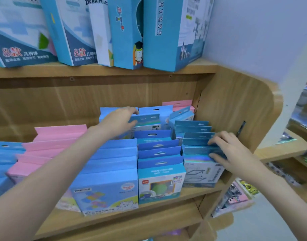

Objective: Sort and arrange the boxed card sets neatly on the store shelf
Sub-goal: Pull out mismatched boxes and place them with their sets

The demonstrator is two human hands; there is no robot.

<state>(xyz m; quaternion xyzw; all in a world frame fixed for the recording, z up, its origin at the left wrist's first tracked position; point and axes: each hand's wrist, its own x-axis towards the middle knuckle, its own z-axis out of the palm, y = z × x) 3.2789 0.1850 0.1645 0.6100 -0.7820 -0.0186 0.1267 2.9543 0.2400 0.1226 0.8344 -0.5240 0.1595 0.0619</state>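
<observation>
Head view looked down on the wooden shelf [166,197], where the boxed sets stood in rows running front to back. At far left, pink boxes [50,143] leaned in a loose, stepped file, and beside them stood a light blue row [112,164]. My left hand [118,122] reached deep over that row to the back, fingers curled over the hang tab of a rear box [145,119] with the thumb under its edge, pinching it. To do this well, I judged I should lift that box straight up by its tab so its neighbours would not tip, then seat it square in the row that matched it. Right of it ran the darker blue row [159,153], its front box [160,183] upright at the shelf lip. Farthest right, against the side panel [236,108], my right hand [224,150] gripped the tops of the teal row [196,141], fingers bent across several tabs and the thumb at the front box's shiny band, squeezing the row together. Those tabs lay directly under my fingertips, touching them.
</observation>
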